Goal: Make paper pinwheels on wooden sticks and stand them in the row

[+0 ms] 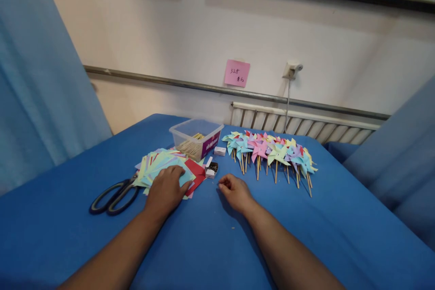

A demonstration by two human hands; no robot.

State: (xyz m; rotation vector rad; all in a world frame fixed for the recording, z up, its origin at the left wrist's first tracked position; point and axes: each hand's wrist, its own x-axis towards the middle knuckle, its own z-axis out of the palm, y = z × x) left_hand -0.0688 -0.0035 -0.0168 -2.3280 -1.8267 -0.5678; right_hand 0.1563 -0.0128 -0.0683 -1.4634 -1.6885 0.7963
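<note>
My left hand rests with its fingers apart on a loose pile of coloured paper squares, a light blue one on top. A red sheet sticks out at the pile's right side. My right hand hovers just over the table with thumb and fingers curled together; what they pinch, if anything, is too small to make out. Between the hands and slightly farther off lies a small opened white box with dark, shiny little pieces. Scissors with dark handles lie left of the pile, their blades hidden under paper.
Behind the paper stands a clear plastic tub of wooden sticks. A small closed box is beside it. Several finished paper pinwheels crowd the back right of the blue-covered table. A radiator runs along the wall.
</note>
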